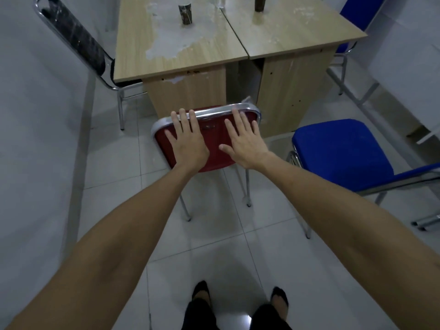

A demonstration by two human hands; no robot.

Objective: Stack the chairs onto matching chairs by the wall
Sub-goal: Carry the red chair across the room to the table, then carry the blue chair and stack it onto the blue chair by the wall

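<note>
**A:** Looking at the room biggest-first: two wooden tables [181, 55] pushed together, white patches on the left top, a paper cup [185, 14] standing on it. A blue chair [342, 153] sits to the right of the red one, well apart from it, another blue chair [352, 22] stands at the table's far right side, and a black chair [76, 41] is at the left side, seat tucked under the table. Then the red chair [212, 139] right in front of the person, backrest facing them, seat toward the table. No stack by a wall in view that I can make out.

**B:** So what's the grip doing?

**A:** Nothing closed yet. Left hand [188, 144] and right hand [242, 145] are both spread flat, fingers straight, over the red backrest, fingertips up near the chrome rail along its top. Can't tell if the palms are actually pressing or just hovering.

**B:** How would you pick it up?

**A:** My guess: steel tube frame plus padded panel, so stiff, won't flex, moderately light but awkward and leggy. Chrome looks slick, so I'd wrap fingers over the top rail, or go one hand on the rail and one under the seat edge for balance. The legs could clip the table or the blue chair when it swings out.

**B:** And it goes on a red one?

**A:** Matching chair, yeah. Lifting hasn't started, as far as I can judge.
</note>
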